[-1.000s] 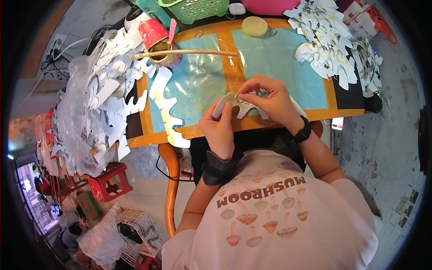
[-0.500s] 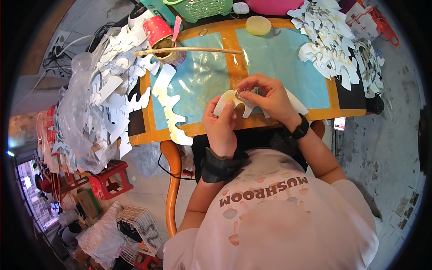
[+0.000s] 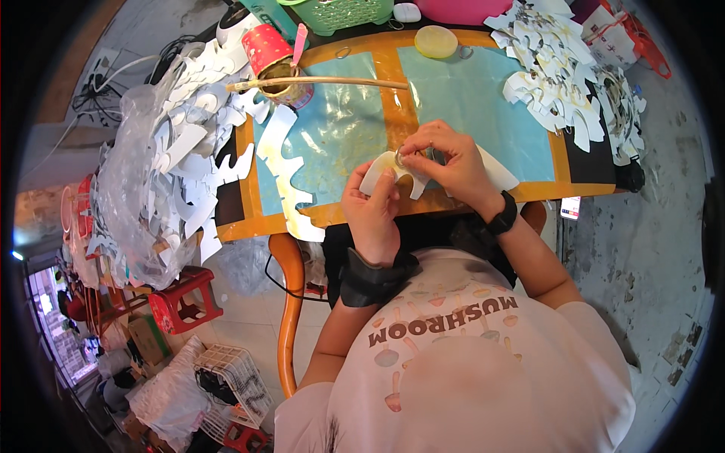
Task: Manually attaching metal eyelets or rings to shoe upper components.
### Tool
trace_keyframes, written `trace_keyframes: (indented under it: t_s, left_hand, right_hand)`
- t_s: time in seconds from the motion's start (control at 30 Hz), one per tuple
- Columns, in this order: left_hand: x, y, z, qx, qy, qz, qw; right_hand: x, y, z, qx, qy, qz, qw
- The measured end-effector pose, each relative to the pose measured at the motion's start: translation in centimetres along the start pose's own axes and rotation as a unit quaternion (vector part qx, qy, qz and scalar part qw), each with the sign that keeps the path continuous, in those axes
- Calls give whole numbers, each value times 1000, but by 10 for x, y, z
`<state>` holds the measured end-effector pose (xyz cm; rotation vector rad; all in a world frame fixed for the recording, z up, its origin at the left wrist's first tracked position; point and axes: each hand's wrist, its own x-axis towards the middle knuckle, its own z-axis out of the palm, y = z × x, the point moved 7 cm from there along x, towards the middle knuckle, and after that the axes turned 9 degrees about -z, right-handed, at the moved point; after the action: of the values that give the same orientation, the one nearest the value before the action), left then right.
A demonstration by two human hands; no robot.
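Observation:
My left hand (image 3: 371,211) pinches the left end of a white notched cut-out piece (image 3: 374,175) just above the table's near edge. Between the thumb and fingers of my right hand (image 3: 459,170) is a small metal ring (image 3: 399,156), held against the top of that piece. Part of the ring is hidden by my fingers. Beneath my right wrist another white piece (image 3: 496,172) sticks out to the right. A long toothed white strip (image 3: 284,181) with yellowish smears lies left of my hands.
A bamboo stick (image 3: 340,80) rests across a smeared can (image 3: 296,97) beside a red container (image 3: 266,50). Heaps of white cut-outs stand at the left (image 3: 181,143) and right (image 3: 547,64). Towards the back are a round yellow tub (image 3: 436,43), loose rings (image 3: 465,53) and a green basket (image 3: 336,15).
Both hands keep nearly the same grip and place. My right fingers have shifted slightly around the ring on the white piece.

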<state>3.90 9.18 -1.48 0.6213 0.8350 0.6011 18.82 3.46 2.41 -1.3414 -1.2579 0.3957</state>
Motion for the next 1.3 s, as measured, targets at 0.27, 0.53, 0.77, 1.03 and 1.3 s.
trace_keyframes:
  t_s: [0.27,0.53,0.77,1.03,1.3]
  left_hand:
    - [-4,-3,0,46,-31,54,997]
    - [-27,1,-10,221,-71,82,969]
    - [-48,48,-23,479,-52,147,864]
    - [-30,45,-7,517,-85,346,778]
    - [-19,39,-10,533,-97,345,767]
  right_hand:
    - [1,-6,5,-26,-29,-24,999]
    - [2,-1,25,28,-203,23,978]
    - [-4,-19,39,-92,-257,-37,961]
    - [-4,-37,47,-166,-229,-72,956]
    - [-26,-36,50,-180,-176,-94,963]
